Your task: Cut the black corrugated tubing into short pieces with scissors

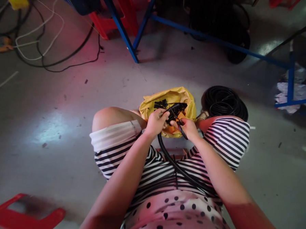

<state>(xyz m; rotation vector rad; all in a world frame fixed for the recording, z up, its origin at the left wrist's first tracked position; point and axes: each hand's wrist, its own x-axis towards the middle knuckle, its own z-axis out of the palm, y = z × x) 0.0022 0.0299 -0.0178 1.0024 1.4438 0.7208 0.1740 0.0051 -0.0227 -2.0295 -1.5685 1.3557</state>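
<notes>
I sit low, knees apart, over a grey concrete floor. My left hand point(156, 122) grips the end of a black corrugated hose point(174, 163) that runs back across my striped lap. My right hand point(188, 127) pinches a small black part with an orange bit at that hose end. Both hands meet just above an open yellow bag point(169, 96) holding several small black parts point(161, 104). What exactly sits between the fingers is partly hidden.
A coil of black tubing point(225, 103) lies on the floor right of the bag. Blue metal frame legs point(136, 42) and red crates stand ahead. Loose cables point(43, 47) sprawl at far left. A red plastic stool point(21, 217) is at lower left.
</notes>
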